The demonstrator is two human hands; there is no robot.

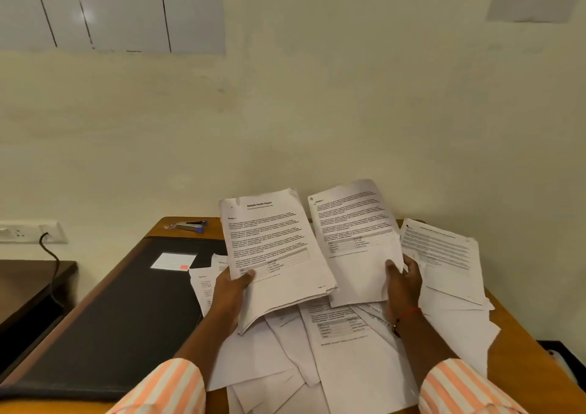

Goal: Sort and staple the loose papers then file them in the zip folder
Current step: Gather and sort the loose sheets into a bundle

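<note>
My left hand [230, 293] grips a stack of printed pages [272, 248], headed "Sample Health Report", by its lower left edge and holds it tilted up above the desk. My right hand [402, 283] pinches a single printed sheet [355, 242] at its lower right corner, raised beside the stack. Under both hands a heap of loose papers [333, 350] covers the wooden desk [520, 356]. A dark zip folder [111, 312] with a white label lies flat at the left. A stapler [190, 225] with blue parts sits at the desk's far left corner.
More printed sheets [444, 255] lie at the desk's right side. The cream wall stands right behind the desk. A wall socket [31, 231] with a black cable hangs at the left above a lower dark table [28, 280].
</note>
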